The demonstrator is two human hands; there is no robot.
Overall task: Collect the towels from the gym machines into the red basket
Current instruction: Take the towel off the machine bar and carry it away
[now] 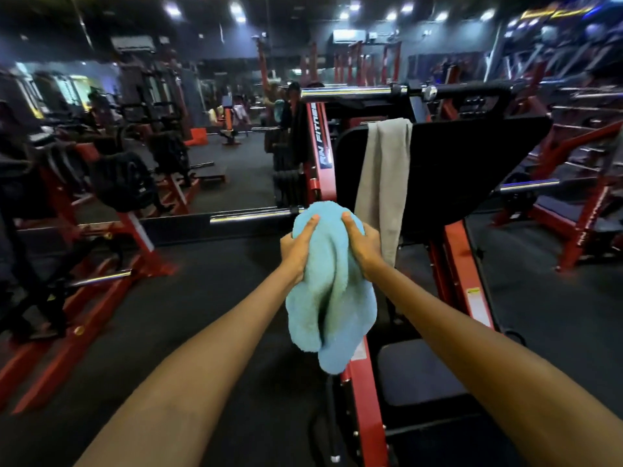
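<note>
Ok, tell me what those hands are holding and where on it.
Both hands grip the fluffy light-blue terry towel at its bunched top: left hand on its left side, right hand on its right.

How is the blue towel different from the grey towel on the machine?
The blue towel is bunched up, gripped by the left hand and the right hand; the grey towel hangs flat and long over the black plate, untouched. The blue towel looks fluffy, the grey towel smoother. Both are towels, and neither is in a basket yet.
</note>
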